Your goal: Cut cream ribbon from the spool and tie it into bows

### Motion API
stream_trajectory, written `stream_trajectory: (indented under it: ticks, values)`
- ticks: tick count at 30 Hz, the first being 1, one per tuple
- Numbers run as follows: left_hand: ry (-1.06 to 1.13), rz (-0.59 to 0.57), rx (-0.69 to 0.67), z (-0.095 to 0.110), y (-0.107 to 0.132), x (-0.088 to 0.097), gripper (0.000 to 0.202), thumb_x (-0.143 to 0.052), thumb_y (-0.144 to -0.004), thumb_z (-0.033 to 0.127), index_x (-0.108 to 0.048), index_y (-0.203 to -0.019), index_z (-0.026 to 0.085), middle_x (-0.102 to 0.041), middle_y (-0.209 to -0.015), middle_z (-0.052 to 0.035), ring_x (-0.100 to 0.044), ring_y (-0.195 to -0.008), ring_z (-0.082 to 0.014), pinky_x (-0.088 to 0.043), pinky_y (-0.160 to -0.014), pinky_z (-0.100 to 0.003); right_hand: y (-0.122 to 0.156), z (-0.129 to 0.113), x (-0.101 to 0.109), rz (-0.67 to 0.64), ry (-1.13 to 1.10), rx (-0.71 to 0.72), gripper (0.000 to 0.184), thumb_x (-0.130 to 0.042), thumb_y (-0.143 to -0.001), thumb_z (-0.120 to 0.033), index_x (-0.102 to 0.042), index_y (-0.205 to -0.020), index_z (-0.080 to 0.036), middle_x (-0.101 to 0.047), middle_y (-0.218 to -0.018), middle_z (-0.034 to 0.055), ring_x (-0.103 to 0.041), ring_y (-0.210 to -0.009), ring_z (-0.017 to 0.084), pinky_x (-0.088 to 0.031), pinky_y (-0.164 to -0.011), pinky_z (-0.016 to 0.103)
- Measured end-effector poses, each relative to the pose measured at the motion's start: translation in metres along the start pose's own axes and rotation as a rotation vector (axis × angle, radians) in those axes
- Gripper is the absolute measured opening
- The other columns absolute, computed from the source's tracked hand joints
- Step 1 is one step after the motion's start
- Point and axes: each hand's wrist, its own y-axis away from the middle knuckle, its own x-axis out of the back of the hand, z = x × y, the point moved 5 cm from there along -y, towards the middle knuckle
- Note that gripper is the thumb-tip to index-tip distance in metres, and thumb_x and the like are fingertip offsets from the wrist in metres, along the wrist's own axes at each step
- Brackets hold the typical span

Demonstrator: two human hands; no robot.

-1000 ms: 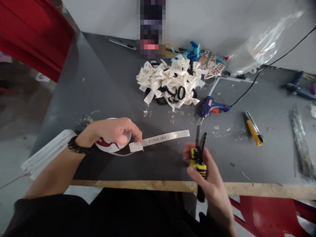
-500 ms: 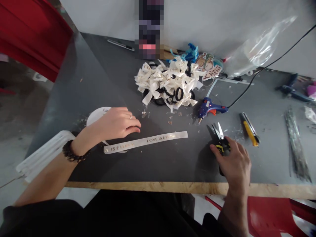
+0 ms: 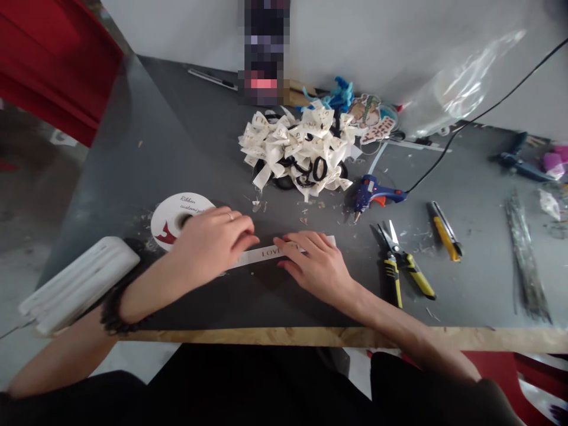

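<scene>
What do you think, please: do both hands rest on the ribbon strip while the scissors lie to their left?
Not quite: the head view shows the scissors right of the hands; left hand and right hand do rest on the ribbon strip.

left hand [image 3: 212, 242] and right hand [image 3: 317, 265] flat on ribbon strip [image 3: 261, 254], scissors [image 3: 398, 260] beside

Head view, single entry: camera worn on the person's head at the near side of the table [image 3: 177, 136], facing forward and steeply down across the grey top to the wall [image 3: 377, 35] behind it. Range close: left hand [image 3: 213, 239] and right hand [image 3: 317, 266] lie low in mid-frame, forearms entering from the bottom, with the wooden front edge [image 3: 266, 336] just below them. Field wide and bowed at the margins, taking in a red chair [image 3: 53, 59] at upper left and floor [image 3: 22, 207] at left.
</scene>
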Motion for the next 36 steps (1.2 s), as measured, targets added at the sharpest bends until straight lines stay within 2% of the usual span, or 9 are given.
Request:
stream_trajectory:
  ticks: [3, 8, 12, 16, 20, 23, 28, 33, 36]
  values:
    - [-0.036, -0.073, -0.023, 0.022, 0.003, -0.028, 0.032, -0.072, -0.098, 0.046, -0.070, -0.105, 0.015, -0.074, -0.098, -0.0104, -0.070, -0.095, -0.0311, -0.051, -0.085, -0.044, -0.007, 0.010, -0.014, 0.031, -0.071, 0.055, 0.018, -0.068, -0.101, -0.021, -0.075, -0.118, -0.021, -0.079, -0.117, 0.0073, -0.071, -0.107, 0.026, -0.056, -0.092, 0.042]
    - [-0.018, -0.017, -0.034, 0.038, 0.003, -0.050, 0.008, -0.066, -0.101, 0.023, -0.070, -0.105, 0.019, -0.072, -0.110, -0.0101, -0.067, -0.101, -0.0299, -0.050, -0.087, -0.045, -0.008, 0.036, -0.013, 0.066, -0.187, -0.017, 0.009, -0.067, -0.102, -0.022, -0.073, -0.095, -0.022, -0.079, -0.100, 0.0058, -0.069, -0.097, 0.024, -0.055, -0.089, 0.040]
    - [0.098, 0.005, -0.012, 0.032, -0.010, -0.050, 0.010, -0.061, -0.103, 0.019, -0.069, -0.098, 0.019, -0.074, -0.102, -0.0082, -0.069, -0.098, -0.0267, -0.052, -0.088, -0.042, -0.009, 0.041, -0.009, 0.006, -0.303, -0.043, 0.008, -0.071, -0.099, -0.029, -0.072, -0.101, -0.021, -0.078, -0.104, 0.0078, -0.069, -0.100, 0.026, -0.055, -0.092, 0.042]
    - [0.439, -0.085, 0.108, 0.020, -0.027, -0.045, 0.005, -0.071, -0.100, 0.027, -0.069, -0.097, 0.023, -0.078, -0.090, 0.0000, -0.074, -0.080, -0.0179, -0.051, -0.072, -0.029, -0.009, 0.045, -0.008, 0.099, -0.322, -0.111, 0.014, -0.061, -0.105, -0.024, -0.074, -0.099, -0.021, -0.079, -0.100, 0.0079, -0.072, -0.094, 0.023, -0.055, -0.088, 0.038]
    - [0.740, -0.225, 0.193, 0.007, -0.034, -0.044, 0.027, -0.073, -0.099, 0.034, -0.064, -0.122, 0.024, -0.079, -0.082, 0.0035, -0.076, -0.074, -0.0159, -0.052, -0.069, -0.025, -0.009, 0.051, -0.008, 0.129, -0.419, -0.180, 0.016, -0.064, -0.105, -0.025, -0.078, -0.099, -0.020, -0.079, -0.094, 0.0058, -0.072, -0.084, 0.018, -0.054, -0.077, 0.030]
    - [0.857, -0.190, 0.145, 0.000, -0.032, -0.046, 0.029, -0.061, -0.105, 0.035, -0.060, -0.132, 0.022, -0.079, -0.084, 0.0016, -0.076, -0.074, -0.0140, -0.055, -0.073, -0.024, -0.010, 0.054, -0.005, 0.107, -0.465, -0.240, 0.020, -0.064, -0.106, -0.028, -0.082, -0.108, -0.020, -0.080, -0.091, 0.0046, -0.071, -0.076, 0.016, -0.052, -0.071, 0.027]
    - [0.624, -0.021, 0.058, -0.003, -0.022, -0.052, 0.027, -0.047, -0.111, 0.031, -0.063, -0.131, 0.021, -0.072, -0.073, 0.0040, -0.067, -0.059, -0.0099, -0.049, -0.062, -0.021, -0.008, 0.053, 0.006, 0.092, -0.569, -0.314, 0.029, -0.061, -0.105, -0.027, -0.080, -0.126, -0.023, -0.083, -0.104, 0.0035, -0.063, -0.063, 0.011, -0.051, -0.066, 0.025]
    - [0.164, 0.168, -0.229, 0.015, -0.007, -0.046, 0.021, -0.061, -0.105, 0.038, -0.067, -0.120, 0.024, -0.076, -0.081, 0.0004, -0.070, -0.061, -0.0133, -0.045, -0.057, -0.026, -0.005, 0.044, 0.013, 0.105, -0.607, -0.224, 0.023, -0.075, -0.097, -0.037, -0.087, -0.112, -0.024, -0.071, -0.067, -0.0006, -0.055, -0.054, 0.010, -0.044, -0.056, 0.025]
    - [-0.137, 0.263, -0.384, 0.023, 0.006, -0.043, 0.023, -0.064, -0.103, 0.026, -0.069, -0.125, 0.030, -0.077, -0.091, -0.0018, -0.067, -0.060, -0.0130, -0.045, -0.056, -0.030, -0.002, 0.043, 0.010, 0.108, -0.577, -0.252, 0.022, -0.078, -0.095, -0.034, -0.087, -0.114, -0.026, -0.070, -0.068, -0.0010, -0.055, -0.055, 0.010, -0.044, -0.056, 0.025]
